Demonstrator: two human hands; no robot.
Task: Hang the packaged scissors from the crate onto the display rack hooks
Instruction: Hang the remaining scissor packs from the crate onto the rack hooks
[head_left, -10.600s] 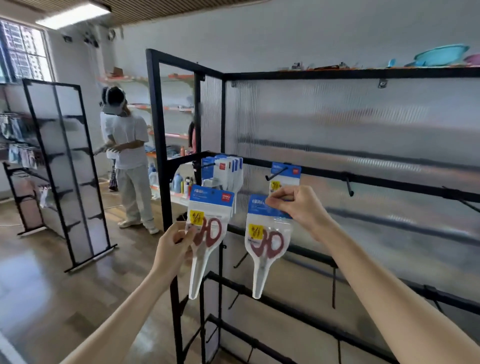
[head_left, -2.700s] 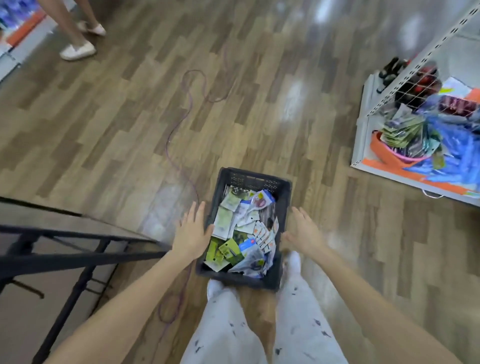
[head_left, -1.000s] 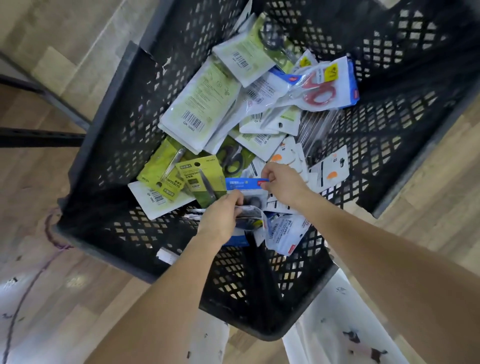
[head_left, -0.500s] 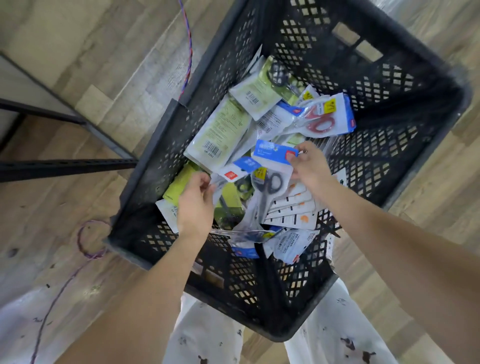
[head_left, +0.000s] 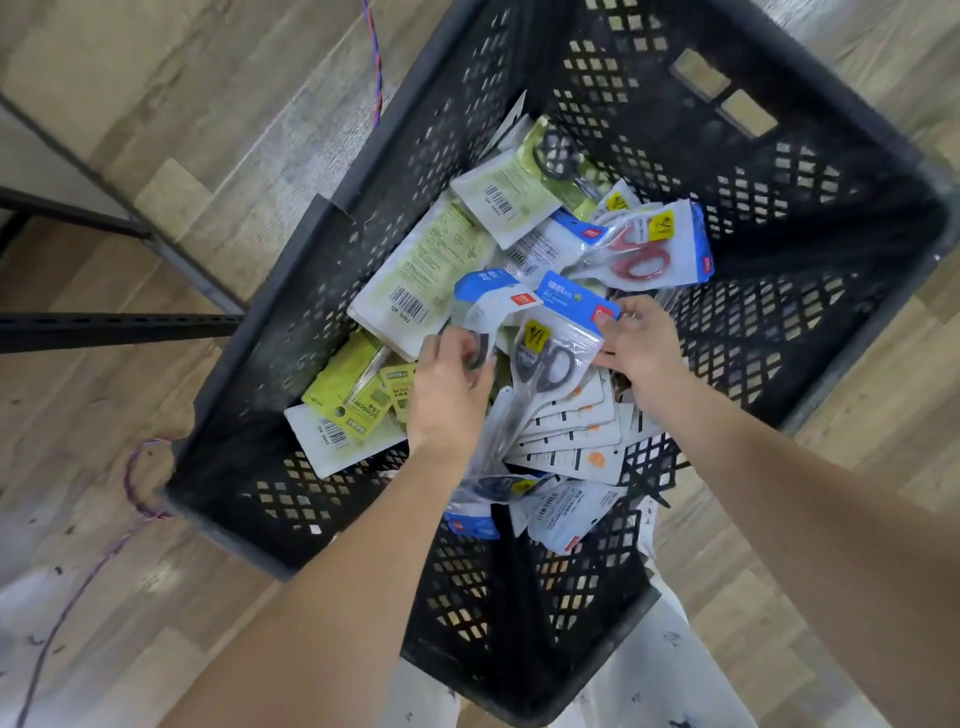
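Reaching down from the near side, both bare forearms extend into the black crate (head_left: 291, 332), a deep plastic bin with diamond-lattice walls standing on the wood-plank floor (head_left: 156, 104). Black metal rack legs (head_left: 114, 327) lie just beyond the crate's left wall; a purple-red twisted cord (head_left: 375, 62) trails on the floor by the same wall.

Inside the crate, a loose heap of flat packs: pale green cards with barcodes (head_left: 431, 260) toward the left wall, white cards with orange dots (head_left: 571, 431) fanned near the near wall, a red-handled scissors pack (head_left: 644, 254) toward the far right.

Left hand (head_left: 449, 387), at the crate's middle, fingers curled, pinching the clear glossy sleeve of a blue-topped pack (head_left: 488, 301). Right hand (head_left: 636, 348), just right of it, thumb and fingers pinching the edge of the black-handled scissors pack (head_left: 553, 353): blue header card, yellow warning sticker, transparent plastic front. Both packs raised slightly above the heap, within the crate.
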